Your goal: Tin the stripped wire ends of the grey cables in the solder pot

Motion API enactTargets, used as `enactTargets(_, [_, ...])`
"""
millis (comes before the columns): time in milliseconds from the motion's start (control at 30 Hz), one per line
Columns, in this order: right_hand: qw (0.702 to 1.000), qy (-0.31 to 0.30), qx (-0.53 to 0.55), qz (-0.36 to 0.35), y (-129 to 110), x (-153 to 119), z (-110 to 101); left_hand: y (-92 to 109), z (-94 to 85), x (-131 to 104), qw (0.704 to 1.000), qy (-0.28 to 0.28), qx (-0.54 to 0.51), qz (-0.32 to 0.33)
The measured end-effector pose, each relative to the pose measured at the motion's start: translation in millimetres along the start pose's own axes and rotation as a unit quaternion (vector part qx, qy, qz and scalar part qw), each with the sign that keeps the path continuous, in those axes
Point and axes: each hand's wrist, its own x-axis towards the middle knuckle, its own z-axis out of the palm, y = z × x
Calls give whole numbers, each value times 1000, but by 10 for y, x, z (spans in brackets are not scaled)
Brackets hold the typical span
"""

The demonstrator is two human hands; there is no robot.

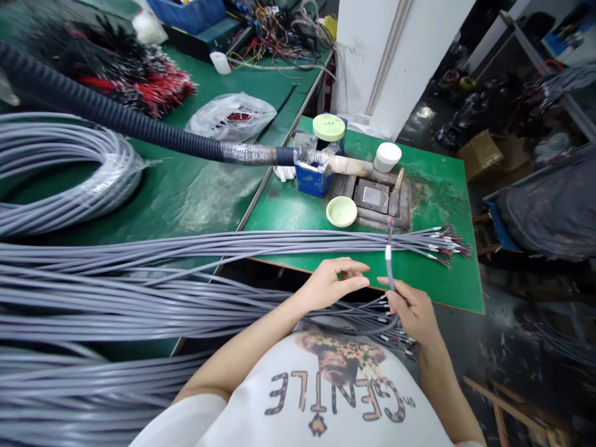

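My right hand [413, 308] grips a grey cable [390, 273] between thumb and fingers, near its end. That end points up, with a white band and thin coloured wires at the tip. Just left of it, my left hand [339, 283] is open with its fingers stretched toward the cable, holding nothing. Beyond both hands, a bundle of grey cables [298, 241] lies across the green board, its stripped ends at the right. More grey cables [186, 307] pass below my left forearm, their ends gathered close to my shirt.
A dark, stained square pot [374, 196] is set into the board [433, 192]. Around it are a shallow pale green dish [341, 212], a white tub [387, 156] and a blue box [311, 179]. A black corrugated hose [177, 138] crosses from the left, above coiled cable [112, 174].
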Motion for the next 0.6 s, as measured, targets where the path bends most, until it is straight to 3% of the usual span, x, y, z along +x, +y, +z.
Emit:
enactTargets(100, [997, -54, -41, -44, -93, 88, 89, -42, 20, 61, 988, 50, -143, -35])
enactTargets(233, [987, -137, -52, -61, -178, 152, 124, -104, -28, 95, 961, 117, -251, -23])
enactTargets(367, [986, -165, 4, -38, -246, 192, 134, -153, -8, 72, 951, 80, -298, -26])
enactTargets(467, [991, -128, 38, -7, -308, 261, 204, -155, 52, 50, 945, 51, -320, -35])
enactTargets(600, [999, -9, 45, 16, -341, 353, 355, -103, 82, 61, 955, 108, -276, -29])
